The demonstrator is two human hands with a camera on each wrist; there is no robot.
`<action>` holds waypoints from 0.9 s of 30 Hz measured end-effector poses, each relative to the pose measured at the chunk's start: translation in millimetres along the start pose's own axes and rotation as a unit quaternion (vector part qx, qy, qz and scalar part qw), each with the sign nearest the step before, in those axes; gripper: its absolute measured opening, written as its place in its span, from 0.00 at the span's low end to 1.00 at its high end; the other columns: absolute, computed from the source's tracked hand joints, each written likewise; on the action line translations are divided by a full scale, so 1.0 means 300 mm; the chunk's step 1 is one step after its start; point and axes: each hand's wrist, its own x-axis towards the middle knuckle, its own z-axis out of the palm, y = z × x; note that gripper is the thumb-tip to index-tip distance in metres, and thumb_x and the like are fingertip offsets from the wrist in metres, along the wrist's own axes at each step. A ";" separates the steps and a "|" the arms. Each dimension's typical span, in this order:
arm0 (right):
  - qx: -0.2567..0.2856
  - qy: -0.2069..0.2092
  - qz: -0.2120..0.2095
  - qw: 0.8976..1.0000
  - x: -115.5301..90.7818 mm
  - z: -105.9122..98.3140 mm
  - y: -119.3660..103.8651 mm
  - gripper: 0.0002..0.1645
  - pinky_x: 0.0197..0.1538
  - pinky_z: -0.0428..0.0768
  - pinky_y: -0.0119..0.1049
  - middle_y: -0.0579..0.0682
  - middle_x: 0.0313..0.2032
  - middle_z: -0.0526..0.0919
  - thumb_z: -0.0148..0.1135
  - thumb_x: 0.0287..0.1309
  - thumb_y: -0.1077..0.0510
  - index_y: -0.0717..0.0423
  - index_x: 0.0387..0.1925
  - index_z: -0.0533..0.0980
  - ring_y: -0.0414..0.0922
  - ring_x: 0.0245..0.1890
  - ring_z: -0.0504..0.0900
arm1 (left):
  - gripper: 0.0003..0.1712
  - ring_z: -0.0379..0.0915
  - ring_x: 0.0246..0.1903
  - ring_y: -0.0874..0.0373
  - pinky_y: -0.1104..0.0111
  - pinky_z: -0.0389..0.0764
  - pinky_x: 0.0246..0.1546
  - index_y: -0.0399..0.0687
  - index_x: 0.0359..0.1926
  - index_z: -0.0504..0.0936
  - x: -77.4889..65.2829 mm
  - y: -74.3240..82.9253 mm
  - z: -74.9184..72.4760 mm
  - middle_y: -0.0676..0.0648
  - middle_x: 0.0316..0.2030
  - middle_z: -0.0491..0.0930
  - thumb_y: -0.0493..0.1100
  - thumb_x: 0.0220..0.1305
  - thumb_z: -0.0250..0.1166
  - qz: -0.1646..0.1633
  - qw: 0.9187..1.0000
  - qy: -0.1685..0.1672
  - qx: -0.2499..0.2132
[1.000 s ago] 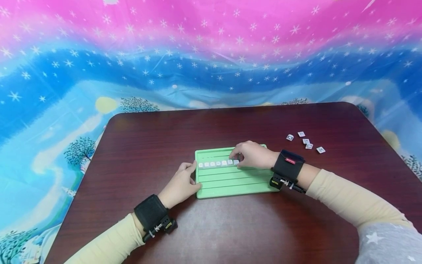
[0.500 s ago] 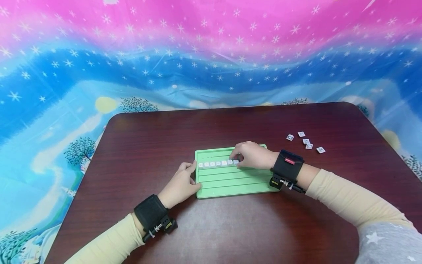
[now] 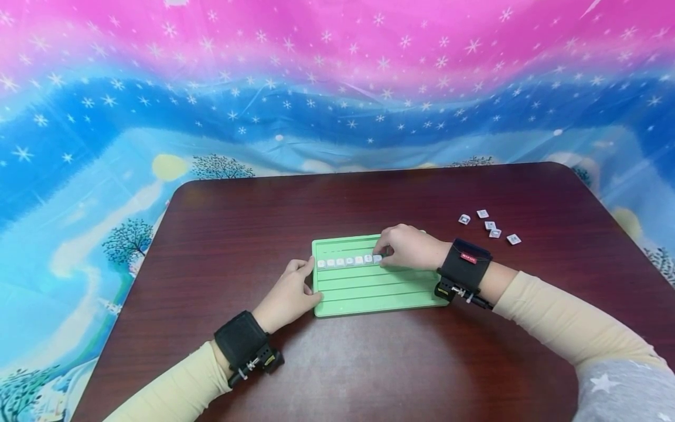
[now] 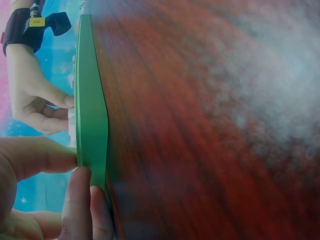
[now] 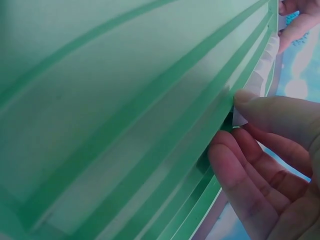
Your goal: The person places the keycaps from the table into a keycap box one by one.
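A green ridged tray (image 3: 379, 296) lies on the table, with a row of white keycaps (image 3: 340, 262) in one of its upper grooves. My left hand (image 3: 287, 296) grips the tray's left end, thumb near the lower corner and fingers at the upper one. In the left wrist view its fingertips (image 4: 79, 187) touch the tray's green side wall (image 4: 93, 100). At the row's right end, my right hand (image 3: 411, 247) pinches the last keycap (image 3: 377, 258). The right wrist view shows the thumb against this keycap (image 5: 239, 119), with curled fingers beside it partly hiding the groove.
Several loose keycaps (image 3: 494, 233) lie on the dark wooden table (image 3: 253, 217) beyond the tray to the right, some with hollow undersides up. A snowflake-patterned cloth (image 3: 327, 117) hangs behind the table's far edge.
My right hand has shifted slightly to the right, uncovering more of the last keycap in the row. The left hand, the tray and the loose keycaps have stayed put.
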 end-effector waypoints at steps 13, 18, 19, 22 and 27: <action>-0.016 0.005 -0.003 1.000 0.004 0.009 0.001 0.11 0.41 0.78 0.36 0.45 0.39 0.85 0.72 0.59 0.64 0.55 0.44 0.88 0.37 0.34 0.78 | 0.46 0.73 0.32 0.62 0.67 0.76 0.36 0.28 0.76 0.57 0.000 0.007 0.000 0.33 0.67 0.63 0.33 0.63 0.70 0.000 1.000 0.003 0.006; -0.014 0.007 -0.005 1.000 -0.001 0.009 0.000 0.11 0.41 0.78 0.36 0.46 0.40 0.85 0.72 0.59 0.64 0.55 0.45 0.88 0.37 0.34 0.78 | 0.46 0.73 0.32 0.62 0.67 0.76 0.36 0.29 0.77 0.56 -0.001 0.004 0.002 0.34 0.66 0.64 0.33 0.63 0.70 -0.001 1.000 0.004 0.008; -0.015 0.008 -0.005 1.000 -0.003 0.009 -0.001 0.11 0.41 0.78 0.36 0.46 0.40 0.85 0.72 0.59 0.64 0.56 0.45 0.88 0.37 0.34 0.78 | 0.47 0.73 0.32 0.62 0.67 0.76 0.36 0.29 0.77 0.56 0.000 0.003 0.003 0.34 0.66 0.64 0.34 0.63 0.70 -0.001 1.000 0.004 0.009; -0.014 0.009 -0.008 1.000 -0.006 0.009 0.002 0.12 0.42 0.78 0.36 0.46 0.41 0.85 0.72 0.60 0.64 0.56 0.46 0.88 0.37 0.34 0.78 | 0.47 0.73 0.32 0.62 0.67 0.76 0.36 0.29 0.77 0.56 0.002 0.002 0.004 0.33 0.66 0.64 0.34 0.63 0.70 0.000 1.000 0.004 0.011; -0.009 0.008 -0.011 1.000 -0.015 0.005 0.009 0.13 0.43 0.79 0.35 0.48 0.43 0.86 0.72 0.59 0.64 0.56 0.47 0.88 0.37 0.36 0.80 | 0.47 0.73 0.32 0.62 0.66 0.76 0.36 0.29 0.77 0.56 0.004 0.001 0.005 0.33 0.68 0.63 0.34 0.63 0.70 -0.003 1.000 0.004 0.012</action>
